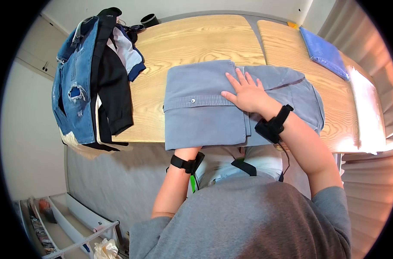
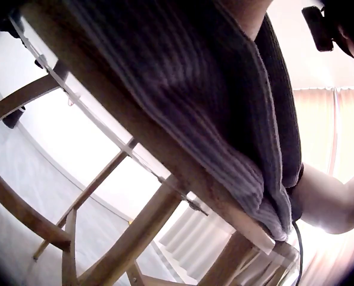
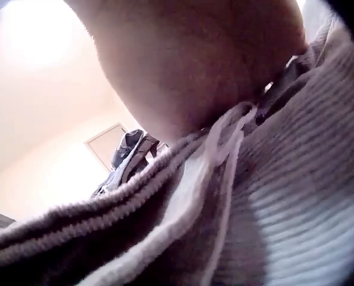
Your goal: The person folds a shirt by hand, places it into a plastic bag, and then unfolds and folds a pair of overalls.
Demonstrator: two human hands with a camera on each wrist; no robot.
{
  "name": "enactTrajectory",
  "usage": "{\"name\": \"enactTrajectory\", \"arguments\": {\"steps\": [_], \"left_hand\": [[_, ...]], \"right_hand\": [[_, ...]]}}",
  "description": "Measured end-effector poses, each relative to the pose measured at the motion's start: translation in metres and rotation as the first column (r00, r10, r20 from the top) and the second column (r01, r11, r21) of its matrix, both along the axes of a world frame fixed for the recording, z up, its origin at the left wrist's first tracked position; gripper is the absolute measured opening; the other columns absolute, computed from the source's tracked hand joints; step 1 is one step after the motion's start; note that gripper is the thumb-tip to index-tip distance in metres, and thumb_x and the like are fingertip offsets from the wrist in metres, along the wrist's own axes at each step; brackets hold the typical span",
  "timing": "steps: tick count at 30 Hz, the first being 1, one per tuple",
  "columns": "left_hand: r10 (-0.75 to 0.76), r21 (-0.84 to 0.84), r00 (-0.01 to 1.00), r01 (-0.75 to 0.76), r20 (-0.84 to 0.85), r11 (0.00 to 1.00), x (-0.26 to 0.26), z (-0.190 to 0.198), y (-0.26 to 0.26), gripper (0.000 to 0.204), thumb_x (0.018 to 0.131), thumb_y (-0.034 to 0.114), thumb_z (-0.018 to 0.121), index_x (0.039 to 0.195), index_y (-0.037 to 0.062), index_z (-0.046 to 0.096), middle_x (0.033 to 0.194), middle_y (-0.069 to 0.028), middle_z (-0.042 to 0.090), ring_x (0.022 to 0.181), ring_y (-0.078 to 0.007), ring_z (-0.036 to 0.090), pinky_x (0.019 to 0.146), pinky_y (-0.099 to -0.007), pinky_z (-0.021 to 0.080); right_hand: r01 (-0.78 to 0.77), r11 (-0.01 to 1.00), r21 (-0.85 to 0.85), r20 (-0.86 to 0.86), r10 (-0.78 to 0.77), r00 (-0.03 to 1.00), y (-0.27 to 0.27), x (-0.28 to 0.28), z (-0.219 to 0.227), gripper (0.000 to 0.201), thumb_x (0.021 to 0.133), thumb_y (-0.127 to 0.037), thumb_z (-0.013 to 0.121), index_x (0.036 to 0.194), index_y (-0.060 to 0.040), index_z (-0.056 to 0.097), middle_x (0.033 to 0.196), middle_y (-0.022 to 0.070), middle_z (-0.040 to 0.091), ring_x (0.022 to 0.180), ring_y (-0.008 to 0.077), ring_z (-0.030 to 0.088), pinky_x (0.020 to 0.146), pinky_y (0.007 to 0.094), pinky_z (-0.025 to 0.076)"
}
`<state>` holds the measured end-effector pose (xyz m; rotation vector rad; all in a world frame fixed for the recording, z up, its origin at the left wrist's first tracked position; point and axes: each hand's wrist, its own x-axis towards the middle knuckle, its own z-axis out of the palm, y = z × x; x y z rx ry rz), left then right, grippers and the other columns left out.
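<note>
Blue-gray garment [image 1: 201,123] of finely ribbed cloth is laid at the near edge of the wood-grained table [image 1: 196,36], folded into a soft-cornered rectangle with a rounded, looser section on its right; a band with a round, shiny button [image 1: 193,100] is shown across it. The cloth is pressed by the open right hand [image 1: 248,96], fingers spread. The left hand's [image 1: 187,153] fingers are hidden beneath the fabric; its grip cannot be told. Ripped denim [image 1: 77,86] is heaped at the table's left end.
</note>
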<state>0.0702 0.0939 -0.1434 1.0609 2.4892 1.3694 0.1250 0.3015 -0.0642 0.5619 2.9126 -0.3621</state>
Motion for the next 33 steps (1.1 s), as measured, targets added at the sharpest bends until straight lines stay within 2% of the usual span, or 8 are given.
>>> {"name": "enactTrajectory", "arguments": {"steps": [5,10,15,17,21,24,27,33], "left_hand": [[0.040,0.084,0.997,-0.046,0.065,0.995,-0.002,-0.002,0.007,0.040,0.090,0.031,0.054,0.122,0.0079,0.055,0.121,-0.0131,0.057,0.111,-0.0272,0.053,0.094,-0.0393,0.041],[-0.140,-0.241,0.941,0.065,-0.309,0.968,0.005,0.007,-0.019,0.038,0.086,0.026,0.058,0.120,0.0073,0.056,0.118,-0.0154,0.057,0.110,-0.0312,0.053,0.091,-0.0398,0.042],[-0.419,-0.234,0.903,0.389,-0.092,0.891,0.030,0.086,-0.072,0.028,0.085,0.018,0.060,0.108,0.0030,0.062,0.110,-0.0140,0.063,0.099,-0.0289,0.060,0.085,-0.0379,0.047],[-0.506,-0.040,0.799,0.546,0.325,0.837,0.013,0.109,-0.111,0.023,0.087,0.018,0.058,0.099,-0.0011,0.065,0.098,-0.0137,0.067,0.088,-0.0229,0.064,0.081,-0.0328,0.049],[0.173,0.083,0.875,-0.234,0.453,0.969,-0.035,0.100,-0.104,0.032,0.098,0.026,0.046,0.109,0.0000,0.059,0.101,-0.0046,0.061,0.086,-0.0116,0.057,0.075,-0.0261,0.047],[0.098,0.092,0.637,-0.258,0.765,0.962,-0.068,0.072,-0.087,0.041,0.094,0.035,0.051,0.116,0.0011,0.056,0.103,-0.0055,0.061,0.090,-0.0121,0.057,0.078,-0.0281,0.047],[0.175,-0.113,0.600,-0.140,0.781,0.984,-0.095,0.069,-0.065,0.047,0.090,0.039,0.057,0.118,0.0021,0.055,0.105,-0.0070,0.061,0.095,-0.0145,0.057,0.081,-0.0305,0.047],[-0.062,0.129,0.461,-0.115,0.885,0.985,-0.080,0.091,-0.049,0.042,0.085,0.026,0.061,0.117,0.0008,0.054,0.109,-0.0086,0.061,0.097,-0.0191,0.058,0.085,-0.0335,0.047]], "right_hand": [[0.016,0.954,0.300,-0.074,0.006,0.997,-0.025,0.014,0.014,0.066,0.092,-0.056,0.038,0.145,-0.0190,0.027,0.151,0.0211,0.015,0.138,0.0395,0.019,0.107,0.0583,0.018],[-0.038,0.992,0.122,-0.270,0.070,0.960,-0.064,0.047,-0.013,0.063,0.090,-0.049,0.048,0.142,-0.0189,0.032,0.148,0.0228,0.020,0.135,0.0433,0.021,0.102,0.0635,0.023],[-0.030,0.991,0.128,-0.382,0.077,0.921,-0.063,0.049,-0.027,0.064,0.087,-0.043,0.055,0.142,-0.0186,0.033,0.146,0.0222,0.022,0.134,0.0436,0.021,0.100,0.0648,0.025],[-0.004,0.983,0.182,-0.423,0.082,0.903,-0.065,0.048,-0.031,0.062,0.086,-0.045,0.055,0.139,-0.0181,0.038,0.144,0.0210,0.028,0.133,0.0418,0.025,0.099,0.0641,0.026],[0.008,0.981,0.194,-0.444,0.080,0.893,-0.067,0.046,-0.030,0.060,0.086,-0.044,0.056,0.137,-0.0177,0.041,0.143,0.0205,0.031,0.132,0.0411,0.028,0.099,0.0636,0.028],[0.017,0.979,0.205,-0.474,0.084,0.877,-0.066,0.047,-0.035,0.060,0.086,-0.044,0.056,0.137,-0.0174,0.041,0.142,0.0201,0.032,0.131,0.0410,0.029,0.098,0.0636,0.028],[0.010,0.984,0.177,-0.489,0.079,0.869,-0.065,0.049,-0.036,0.059,0.086,-0.044,0.055,0.137,-0.0173,0.041,0.143,0.0198,0.031,0.131,0.0409,0.028,0.098,0.0641,0.027],[-0.003,0.998,0.065,-0.531,0.037,0.846,-0.060,0.056,-0.035,0.058,0.088,-0.042,0.053,0.138,-0.0172,0.039,0.143,0.0204,0.030,0.132,0.0406,0.027,0.101,0.0641,0.023]]}}
